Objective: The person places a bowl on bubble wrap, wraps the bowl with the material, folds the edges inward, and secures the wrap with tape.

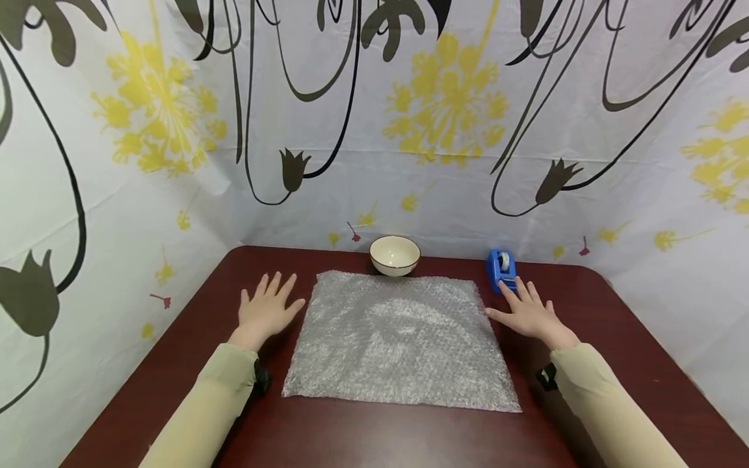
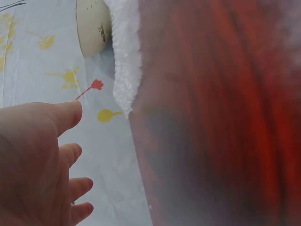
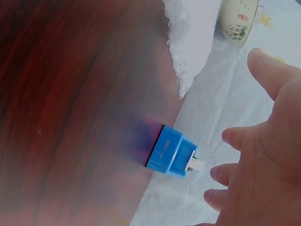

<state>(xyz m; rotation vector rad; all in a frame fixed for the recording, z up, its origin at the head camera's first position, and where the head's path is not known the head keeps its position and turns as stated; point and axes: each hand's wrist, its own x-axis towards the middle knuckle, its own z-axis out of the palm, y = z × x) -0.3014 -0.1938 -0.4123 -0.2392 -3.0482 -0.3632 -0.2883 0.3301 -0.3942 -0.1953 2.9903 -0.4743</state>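
Your left hand (image 1: 264,313) and right hand (image 1: 531,317), fingers spread, flank the bubble wrap (image 1: 404,351), and tugging it could jolt the bowl (image 1: 395,256) at its far edge.

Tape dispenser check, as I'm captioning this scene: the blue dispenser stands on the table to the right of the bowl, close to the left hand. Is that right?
One thing is wrong: the hand. The head view shows the blue dispenser on the table to the right of the bowl, close to the right hand.
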